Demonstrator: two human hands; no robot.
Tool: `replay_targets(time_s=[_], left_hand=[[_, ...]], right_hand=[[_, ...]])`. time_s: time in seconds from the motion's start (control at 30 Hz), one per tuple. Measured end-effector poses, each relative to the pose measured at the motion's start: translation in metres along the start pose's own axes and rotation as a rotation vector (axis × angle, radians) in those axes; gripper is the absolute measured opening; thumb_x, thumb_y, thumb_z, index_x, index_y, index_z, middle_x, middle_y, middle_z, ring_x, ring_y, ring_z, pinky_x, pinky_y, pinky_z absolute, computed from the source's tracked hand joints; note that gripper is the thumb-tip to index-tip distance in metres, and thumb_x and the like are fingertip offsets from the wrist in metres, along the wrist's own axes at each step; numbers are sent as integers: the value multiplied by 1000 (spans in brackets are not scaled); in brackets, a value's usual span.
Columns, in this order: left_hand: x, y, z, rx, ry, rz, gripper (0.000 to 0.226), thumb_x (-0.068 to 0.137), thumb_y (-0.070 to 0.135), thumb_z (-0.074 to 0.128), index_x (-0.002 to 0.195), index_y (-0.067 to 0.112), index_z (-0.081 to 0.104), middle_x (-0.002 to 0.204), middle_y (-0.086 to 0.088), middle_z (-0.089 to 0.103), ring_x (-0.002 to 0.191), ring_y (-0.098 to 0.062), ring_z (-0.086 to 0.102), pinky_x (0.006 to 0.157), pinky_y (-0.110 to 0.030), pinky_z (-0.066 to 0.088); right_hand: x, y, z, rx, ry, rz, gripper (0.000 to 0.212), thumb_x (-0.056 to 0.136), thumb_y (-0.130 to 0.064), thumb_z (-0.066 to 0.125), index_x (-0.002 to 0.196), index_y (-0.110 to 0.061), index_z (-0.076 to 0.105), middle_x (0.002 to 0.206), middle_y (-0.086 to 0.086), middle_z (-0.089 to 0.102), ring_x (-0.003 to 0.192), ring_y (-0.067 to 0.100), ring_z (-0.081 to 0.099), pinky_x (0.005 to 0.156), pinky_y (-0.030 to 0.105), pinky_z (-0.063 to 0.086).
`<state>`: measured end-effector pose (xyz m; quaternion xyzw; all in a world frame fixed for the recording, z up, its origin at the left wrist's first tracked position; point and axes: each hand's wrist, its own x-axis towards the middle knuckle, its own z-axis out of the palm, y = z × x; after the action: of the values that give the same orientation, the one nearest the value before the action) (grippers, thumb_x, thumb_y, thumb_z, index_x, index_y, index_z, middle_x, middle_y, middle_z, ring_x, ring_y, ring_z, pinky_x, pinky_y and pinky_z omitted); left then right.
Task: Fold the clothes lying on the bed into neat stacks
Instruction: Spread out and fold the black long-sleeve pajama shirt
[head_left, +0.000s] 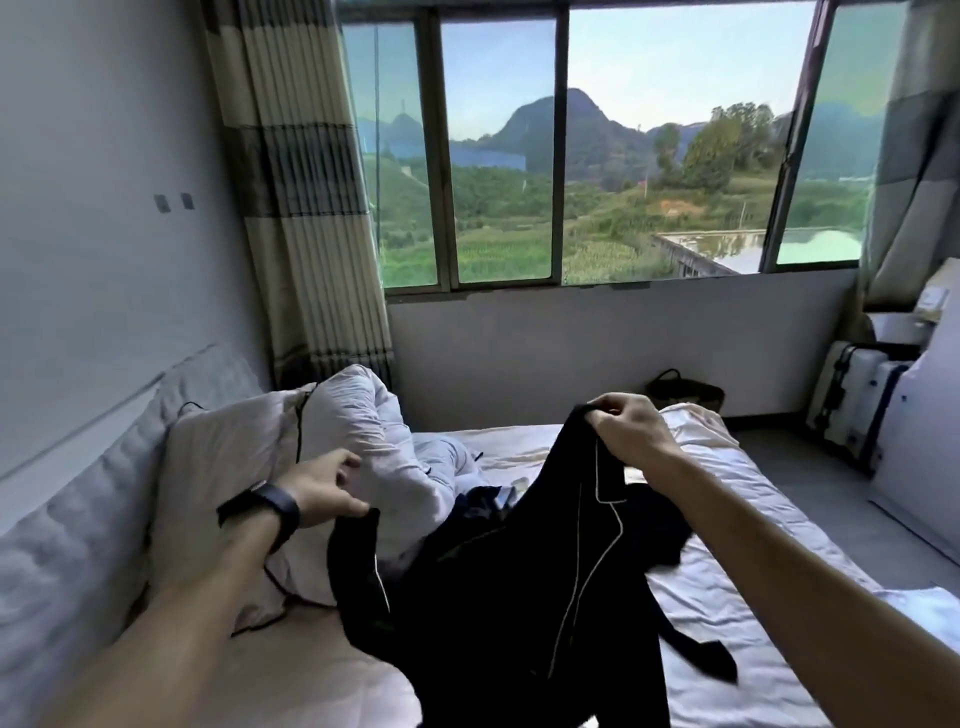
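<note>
Head camera view of a person at a bed (737, 597), lifting a black shirt (493, 597) with white piping off the pale sheet. The right hand (631, 426) is raised over the middle of the bed, its fingers curled tight round the shirt's top edge. The left hand (322, 488), lower and nearer the pillows, pinches another edge of the shirt at the thumb while its other fingers spread loosely. A dark watch (265, 512) sits on that wrist. Between the two hands the shirt hangs in a slack slope, its lower part bunched on the sheet close to the person, and a black strip (701, 649) of it trails to the right. More dark clothes (483, 499) lie crumpled just behind it, against a white duvet (358, 415). A pillow (223, 467) leans on the padded headboard at left. Beyond the bed, a wide window (561, 145) with a striped curtain (291, 182) looks onto green hills, and a white suitcase (852, 405) stands by the right wall.
</note>
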<state>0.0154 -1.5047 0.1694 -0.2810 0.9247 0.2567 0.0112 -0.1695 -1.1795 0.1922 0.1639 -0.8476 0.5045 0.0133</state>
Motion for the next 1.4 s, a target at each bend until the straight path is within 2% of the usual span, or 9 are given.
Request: replay_targets(time_s=[0.17, 0.27, 0.43, 0.63, 0.77, 0.9, 1.0, 1.23, 1.4], left_hand=[[-22, 89, 67, -377, -92, 298, 78, 53, 73, 82, 110, 25, 58, 104, -3, 70, 87, -7, 65, 95, -36, 54], [-30, 126, 112, -378, 0, 290, 78, 53, 83, 69, 107, 31, 47, 104, 9, 67, 94, -9, 67, 90, -37, 55], [-39, 144, 158, -253, 212, 144, 33, 85, 44, 57, 106, 31, 36, 109, 2, 62, 101, -31, 64, 81, -37, 46], [-17, 94, 168, -406, 235, 71, 22, 90, 30, 58, 107, 30, 71, 106, -4, 75, 103, -26, 68, 83, -31, 51], [0, 74, 133, -477, 203, 114, 16, 89, 19, 71, 82, 32, 77, 81, 4, 75, 78, -16, 69, 68, -28, 55], [6, 83, 108, -399, 274, 201, 14, 90, 14, 68, 95, 24, 77, 87, -2, 75, 77, -21, 71, 68, -34, 60], [15, 77, 110, -546, 289, 123, 23, 92, 9, 64, 81, 29, 71, 83, -1, 71, 64, -19, 66, 52, -36, 60], [6, 42, 149, -638, 522, -128, 14, 96, 5, 57, 100, 3, 70, 102, -21, 71, 96, -36, 65, 76, -33, 42], [-3, 22, 189, -753, 401, -433, 29, 102, 14, 47, 119, -1, 65, 126, -24, 63, 118, -41, 56, 91, -36, 41]], right_hand=[[-2, -30, 11, -66, -64, -91, 8, 87, -28, 68, 85, -26, 76, 81, -10, 72, 80, 8, 65, 74, 25, 49], [-2, -37, 11, -35, -81, -99, 9, 87, -25, 68, 82, -24, 75, 81, -6, 72, 80, 11, 66, 71, 25, 49], [-3, -29, -3, 50, -78, -59, 6, 84, -24, 70, 82, -22, 76, 81, -2, 75, 88, 22, 72, 78, 32, 56], [-22, 26, -46, -288, -139, -128, 9, 94, -12, 64, 95, -17, 72, 76, -17, 55, 67, -9, 53, 58, -1, 35], [-27, 82, -50, -503, -233, -43, 22, 88, -12, 66, 82, -33, 63, 88, -3, 69, 92, 21, 67, 78, 24, 51], [-41, 112, -38, -579, -286, -27, 16, 90, -11, 59, 96, -25, 63, 93, 2, 70, 88, 22, 63, 74, 31, 46], [-47, 127, -29, -539, -244, 58, 13, 89, -16, 62, 99, -23, 66, 95, 3, 72, 86, 22, 61, 71, 29, 42], [-54, 131, -11, -276, -135, 98, 18, 80, -6, 69, 86, -22, 64, 82, -2, 69, 76, 15, 63, 62, 18, 44], [-67, 143, 12, 9, -191, 228, 15, 85, -5, 74, 87, -18, 67, 84, 3, 70, 71, 14, 65, 69, 27, 56]])
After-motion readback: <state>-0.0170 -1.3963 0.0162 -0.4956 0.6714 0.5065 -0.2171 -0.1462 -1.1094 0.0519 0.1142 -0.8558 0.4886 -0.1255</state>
